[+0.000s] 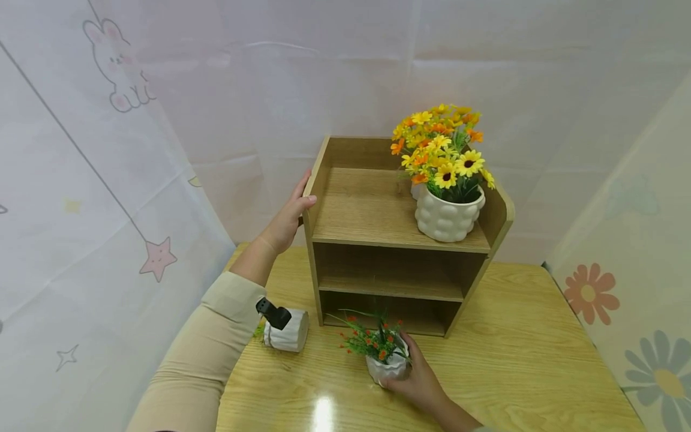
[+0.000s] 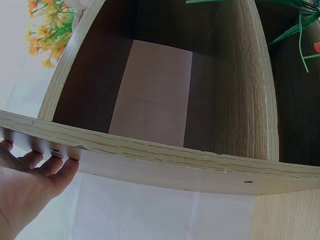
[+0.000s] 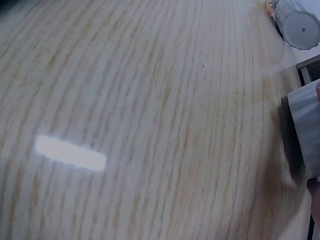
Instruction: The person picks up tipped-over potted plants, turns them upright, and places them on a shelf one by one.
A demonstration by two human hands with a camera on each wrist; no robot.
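My left hand is at the upper left side of a wooden shelf unit. In the left wrist view its fingertips press the outer face of the side panel. My right hand grips a white ribbed flowerpot from its right side, in front of the lowest compartment. Thin green leaves and small red-orange flowers rise from this pot and lean left. The right wrist view catches only a strip of the pot at its right edge.
A bumpy white pot with yellow flowers stands on the shelf's top right, another yellow-orange bunch behind it. Another white pot lies on its side on the wooden table, left of the shelf. Printed curtains surround the table.
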